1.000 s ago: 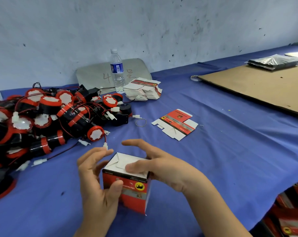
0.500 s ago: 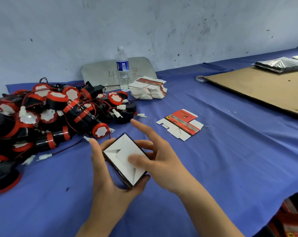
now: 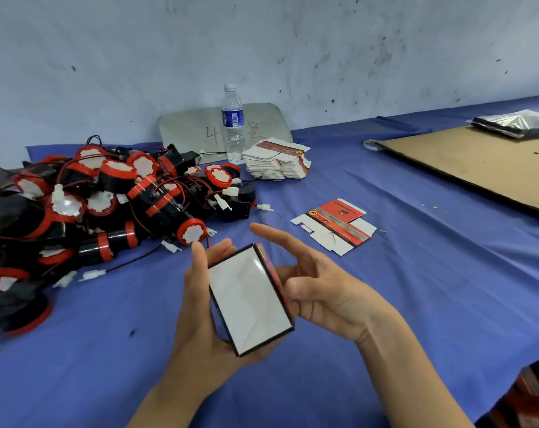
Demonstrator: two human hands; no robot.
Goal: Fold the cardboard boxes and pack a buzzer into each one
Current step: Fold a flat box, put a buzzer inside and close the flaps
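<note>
Where we work, the surface (image 3: 416, 288): blue cloth lying under both hands and running far out to either side.
Cardboard sheet (image 3: 478, 168): brown and flat, well beyond the right hand, off to its right.
Buzzers (image 3: 107, 205): a red-and-black heap with trailing wires, beyond and left of the left hand; the nearest one sits just past our thumb tip.
Left hand (image 3: 200, 319): we grasp the box from below, thumb up along its left edge, fingers curled behind it.
Right hand (image 3: 323, 291): released, fingers fairly straight and spread; the thumb lies against the box's red side.
Box (image 3: 249, 301): folded, held tilted between our hands, its white closed end facing us.
Stack of flat boxes (image 3: 277, 162): well beyond both hands.
Water bottle (image 3: 233, 125): upright, just left of that stack.
Flat box (image 3: 336, 225): unfolded, lying just beyond the right hand's fingers.
Wire ring (image 3: 271, 218): small, just past the right forefinger.
</note>
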